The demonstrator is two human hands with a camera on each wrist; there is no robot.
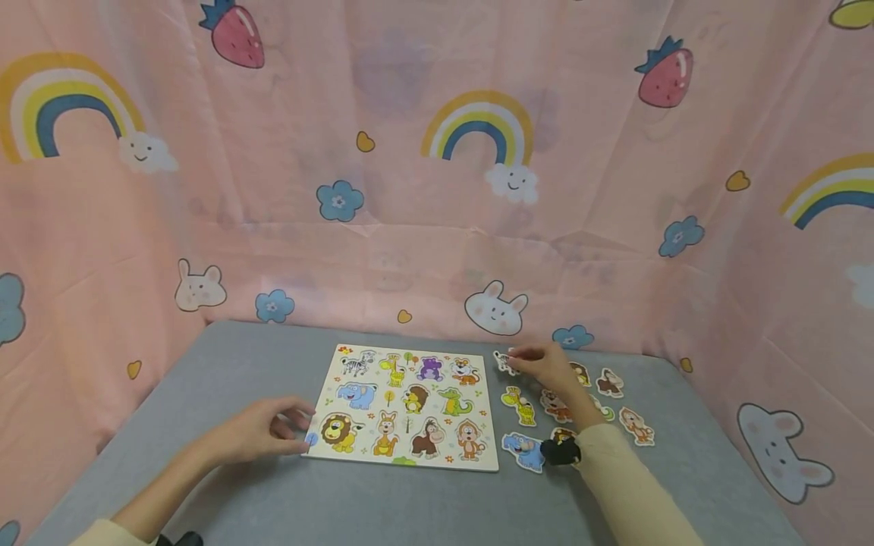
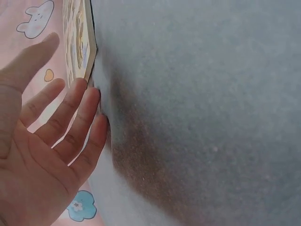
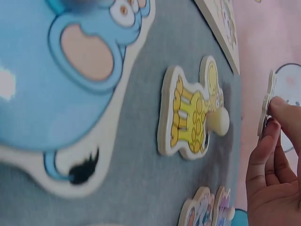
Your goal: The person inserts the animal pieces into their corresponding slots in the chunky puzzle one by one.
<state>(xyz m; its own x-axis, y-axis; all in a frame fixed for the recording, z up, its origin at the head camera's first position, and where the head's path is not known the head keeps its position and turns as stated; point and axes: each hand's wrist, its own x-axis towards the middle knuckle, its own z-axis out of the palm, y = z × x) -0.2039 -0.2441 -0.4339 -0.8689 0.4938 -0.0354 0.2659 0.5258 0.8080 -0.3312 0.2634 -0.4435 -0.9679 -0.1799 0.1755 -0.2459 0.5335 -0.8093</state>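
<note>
A white puzzle board (image 1: 372, 455) printed with cartoon animals lies on the grey table. My left hand (image 1: 256, 431) is at its near left corner, with loosely bent fingers; in the left wrist view the left hand (image 2: 51, 141) shows spread fingers beside the board edge (image 2: 88, 61). My right hand (image 1: 549, 371) pinches a zebra puzzle piece (image 1: 504, 363) just past the board's right side. In the right wrist view this piece (image 3: 266, 106) is held edge-on between thumb and fingers. A knobbed giraffe piece (image 3: 190, 113) and an elephant piece (image 3: 28, 108) lie nearby.
Right of the board lie several loose animal pieces, among them a gorilla piece (image 1: 610, 383), a monkey piece (image 1: 636, 426) and a tiger piece (image 1: 556, 406). Some are partly hidden by the right arm. Pink patterned cloth (image 1: 410, 250) hangs behind the table (image 1: 328, 504).
</note>
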